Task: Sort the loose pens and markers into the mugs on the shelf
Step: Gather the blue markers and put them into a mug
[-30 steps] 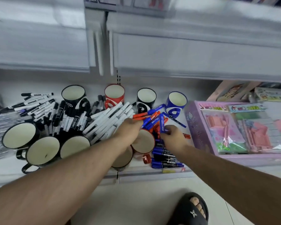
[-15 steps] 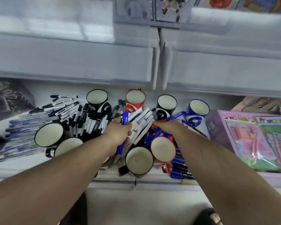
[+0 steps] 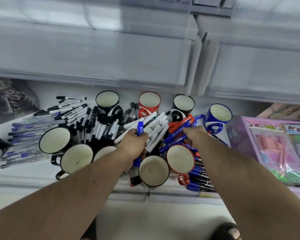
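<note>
My left hand point(image 3: 134, 146) grips a blue marker point(image 3: 140, 129) upright over the white markers point(image 3: 156, 126) in the middle of the shelf. My right hand point(image 3: 195, 135) reaches into the heap of blue and red markers point(image 3: 177, 129); its fingers are hidden behind the hand, so what they hold cannot be told. Empty mugs stand around: a black mug point(image 3: 107, 101), a red mug point(image 3: 149, 103), another black mug point(image 3: 184, 104) and a blue mug point(image 3: 218, 115) at the back, a red mug point(image 3: 180, 160) and a dark mug point(image 3: 153, 171) at the front.
Black markers point(image 3: 97, 125) and blue pens point(image 3: 22, 134) lie at the left beside three black mugs point(image 3: 55, 140). More blue markers point(image 3: 200, 177) lie by the shelf's front edge. A pink toy box point(image 3: 274, 148) fills the right. An upper shelf point(image 3: 111, 54) overhangs.
The view has shifted; the mugs now sit further right in the frame. My left hand still holds the blue marker. My right hand has moved slightly deeper into the blue and red markers.
</note>
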A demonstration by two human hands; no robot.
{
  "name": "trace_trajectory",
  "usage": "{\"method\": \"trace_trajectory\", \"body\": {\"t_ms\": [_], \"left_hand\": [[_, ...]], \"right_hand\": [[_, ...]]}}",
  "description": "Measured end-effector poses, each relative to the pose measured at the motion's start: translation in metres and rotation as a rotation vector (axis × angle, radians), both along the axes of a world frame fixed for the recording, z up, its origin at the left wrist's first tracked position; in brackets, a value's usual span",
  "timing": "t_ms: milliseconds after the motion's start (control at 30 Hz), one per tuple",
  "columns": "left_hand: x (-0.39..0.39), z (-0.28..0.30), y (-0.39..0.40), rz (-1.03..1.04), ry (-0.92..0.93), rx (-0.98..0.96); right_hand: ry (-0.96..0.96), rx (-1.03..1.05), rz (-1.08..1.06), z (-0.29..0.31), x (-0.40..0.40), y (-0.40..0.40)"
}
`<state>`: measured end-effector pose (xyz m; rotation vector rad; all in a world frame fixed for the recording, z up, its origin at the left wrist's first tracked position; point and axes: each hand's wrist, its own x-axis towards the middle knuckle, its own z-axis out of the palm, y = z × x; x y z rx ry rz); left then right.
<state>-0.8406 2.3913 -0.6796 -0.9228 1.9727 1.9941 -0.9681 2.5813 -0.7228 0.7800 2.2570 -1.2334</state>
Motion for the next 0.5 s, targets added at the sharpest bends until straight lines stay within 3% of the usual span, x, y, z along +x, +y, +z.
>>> {"method": "trace_trajectory", "body": {"t_ms": [133,200,300,400,500], "left_hand": [[-0.010,0.004,-0.006,0.054,-0.002,0.124],[-0.014,0.008,-0.003,0.009,0.029,0.070],[-0.016,0.022,0.009,-0.271,0.247,-0.401],[-0.010,0.043,0.031,-0.641,0.433,-0.855],[0.001,0.042,0.051,-0.774,0.369,-0.852]], "right_hand": [[0.113,0.026,0.022,0.028,0.002,0.030],[0.175,0.082,0.100,0.057,0.008,0.044],[0.189,0.039,0.199,0.102,0.032,0.047],[0.106,-0.165,0.273,0.132,0.070,0.031],[0.060,-0.393,0.166,0.138,0.096,0.017]]}}
